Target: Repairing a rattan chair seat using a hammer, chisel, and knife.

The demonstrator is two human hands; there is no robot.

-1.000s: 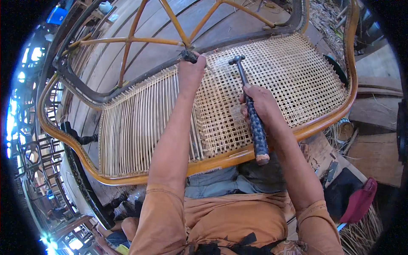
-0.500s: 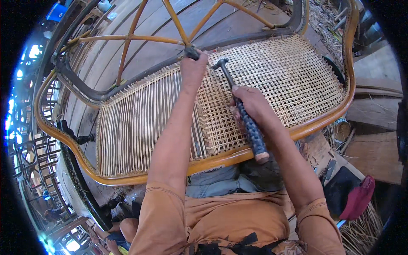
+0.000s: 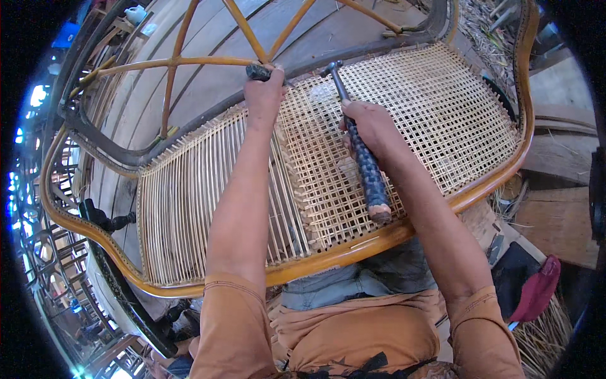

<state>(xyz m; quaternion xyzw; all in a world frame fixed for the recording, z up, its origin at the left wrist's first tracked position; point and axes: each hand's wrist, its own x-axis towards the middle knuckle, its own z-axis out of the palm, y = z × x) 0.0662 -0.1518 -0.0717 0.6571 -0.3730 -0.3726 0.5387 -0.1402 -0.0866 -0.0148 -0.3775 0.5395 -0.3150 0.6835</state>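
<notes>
A wide rattan furniture frame (image 3: 344, 249), honey-coloured and curved, lies across my lap. Its right part carries a woven cane panel (image 3: 416, 114); on the left, cane strands (image 3: 183, 208) run in one direction with gaps between them. Near the panel's far edge, my left hand (image 3: 264, 104) is closed around a short tool with a dark handle (image 3: 257, 72), perhaps an awl. The tool's tip is mostly hidden. My right hand (image 3: 377, 129) grips a hammer (image 3: 367, 174) by its dark, wrapped handle above the weave. The hammer's head points away from me, right of my left hand.
Rattan struts (image 3: 246, 28) of the frame meet just beyond my left hand. A dark red cloth item (image 3: 536, 287) lies at the lower right, beside loose cane strips (image 3: 546, 328). Wooden boards (image 3: 562, 221) lie at the right. More furniture frames (image 3: 60, 259) stand at the left.
The view has shifted a little. My left hand and its tool have moved left along the far edge. The hammer head is now farther from my left hand and higher up.
</notes>
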